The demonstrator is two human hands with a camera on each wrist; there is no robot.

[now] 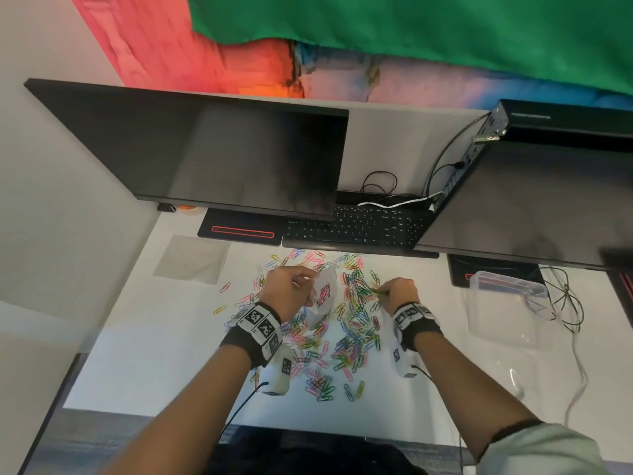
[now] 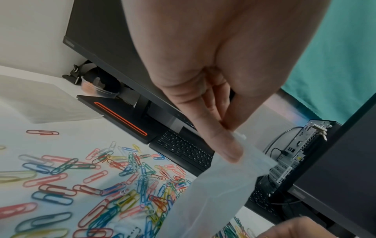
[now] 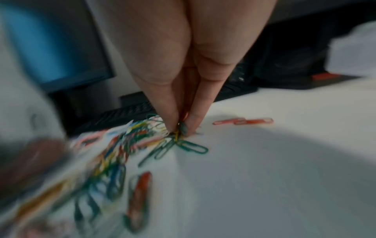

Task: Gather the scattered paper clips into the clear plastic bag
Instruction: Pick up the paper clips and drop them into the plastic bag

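Observation:
Many coloured paper clips (image 1: 346,330) lie scattered across the white desk (image 1: 154,337) between my arms. My left hand (image 1: 291,289) pinches the top edge of the clear plastic bag (image 1: 323,293) and holds it up over the pile; the left wrist view shows thumb and fingers (image 2: 221,141) clamped on the bag (image 2: 219,190), which hangs down. A few clips show through the bag. My right hand (image 1: 394,289) reaches into the right side of the pile, its fingertips (image 3: 173,124) pinching green and yellow paper clips (image 3: 183,143) on the desk.
Two dark monitors (image 1: 212,152) (image 1: 534,200) overhang the back of the desk, with a black keyboard (image 1: 356,228) under them. A clear plastic box (image 1: 507,303) and loose cables (image 1: 565,303) sit at the right. A flat clear sheet (image 1: 191,260) lies at the back left.

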